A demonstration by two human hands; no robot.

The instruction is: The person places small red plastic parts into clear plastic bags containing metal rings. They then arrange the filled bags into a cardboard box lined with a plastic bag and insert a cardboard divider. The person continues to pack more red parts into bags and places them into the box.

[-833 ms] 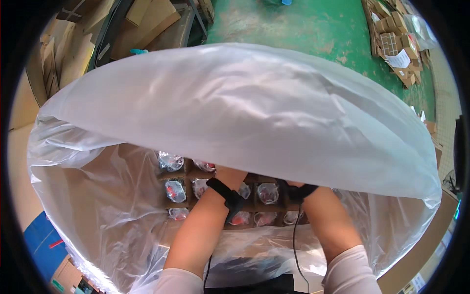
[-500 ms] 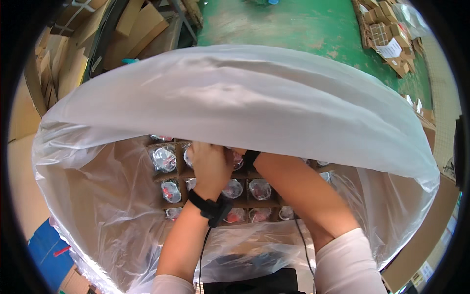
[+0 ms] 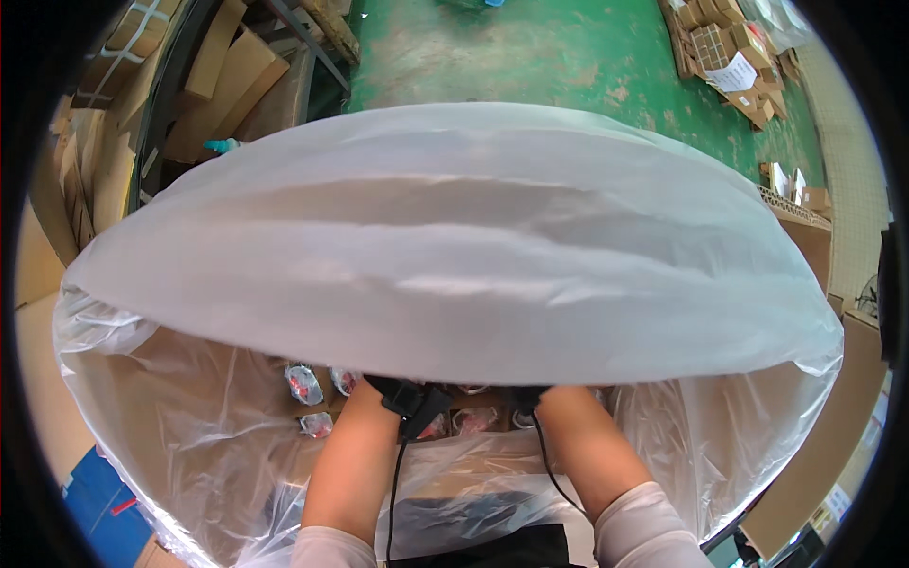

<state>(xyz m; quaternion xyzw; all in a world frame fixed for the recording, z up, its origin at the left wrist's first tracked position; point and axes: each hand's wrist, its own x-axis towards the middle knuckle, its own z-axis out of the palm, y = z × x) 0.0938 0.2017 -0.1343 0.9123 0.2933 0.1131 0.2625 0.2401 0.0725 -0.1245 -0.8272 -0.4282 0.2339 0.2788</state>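
Note:
Both my forearms reach into a large carton lined with a clear plastic bag [image 3: 454,284]. The bag's far side bulges over the opening and covers both my hands, so their fingers are hidden. My left forearm [image 3: 352,464] wears a black wrist strap with a small device [image 3: 409,402]. My right forearm [image 3: 589,440] also has a black strap at the wrist. Round items in clear plastic wrap [image 3: 303,384], with red showing through, stand in cells of a cardboard divider. A few more wrapped items [image 3: 475,419] show between my wrists.
Cardboard pieces [image 3: 241,80] lean by a metal-framed table at the far left. A pallet of small cartons [image 3: 734,66] stands on the green floor [image 3: 492,57] at the far right. A blue object [image 3: 99,497] lies at the near left.
The bag's far side has dropped nearer to me and now covers more of the divider. My hands, partly visible before, have gone under it. My right forearm is straighter and further from the middle rows.

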